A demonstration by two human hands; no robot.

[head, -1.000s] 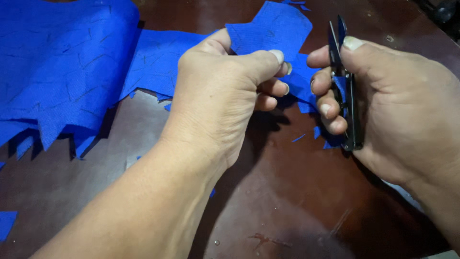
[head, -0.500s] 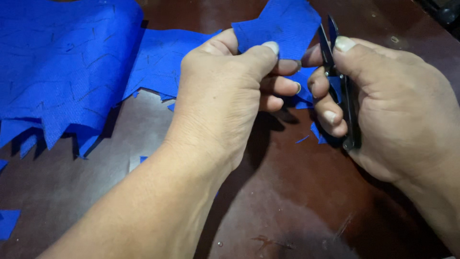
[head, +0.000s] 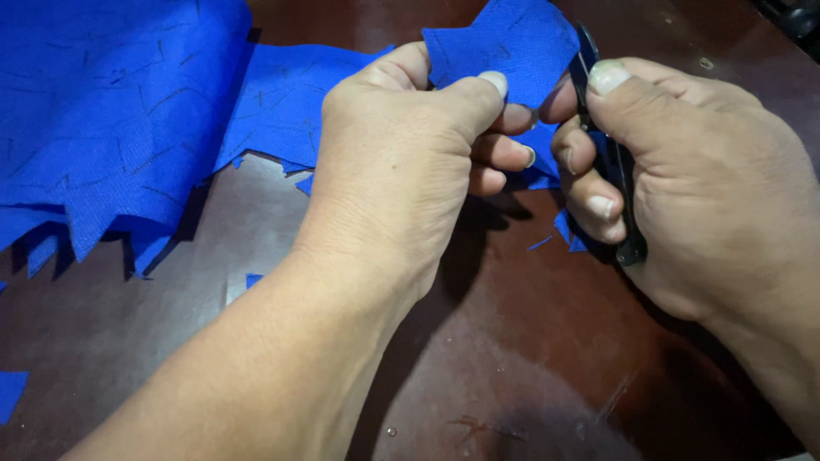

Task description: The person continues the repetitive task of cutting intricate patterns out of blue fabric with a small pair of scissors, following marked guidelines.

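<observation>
Blue woven fabric with a jagged, zigzag-cut edge point(head: 128, 119) fills the upper left of the frame and runs across to the upper centre, lying on a dark brown polished wooden table point(head: 530, 367). The left hand point(head: 401, 171) is curled, thumb pressed against forefinger, pinching a pointed flap of that fabric and lifting it clear of the table near the top centre. The right hand point(head: 683, 179), at the right of the frame, is closed round a pair of small black thread snips point(head: 608, 162), thumb on the outer side and fingers wrapped behind; the blade tips sit just beside the raised flap, but whether the blades are apart or together cannot be told, as the fingers cover them. Small blue offcuts point(head: 564, 235) lie on the table below the snips, and another blue scrap point(head: 10, 394) rests at the lower left edge. In my judgement, clean work here calls for the pinched flap to be kept taut and the left fingertips held back from the blade line, since they are close to it. Short, controlled snips along the drawn edge would suit the tool, with loose cuttings left to fall away from the cutting point.
</observation>
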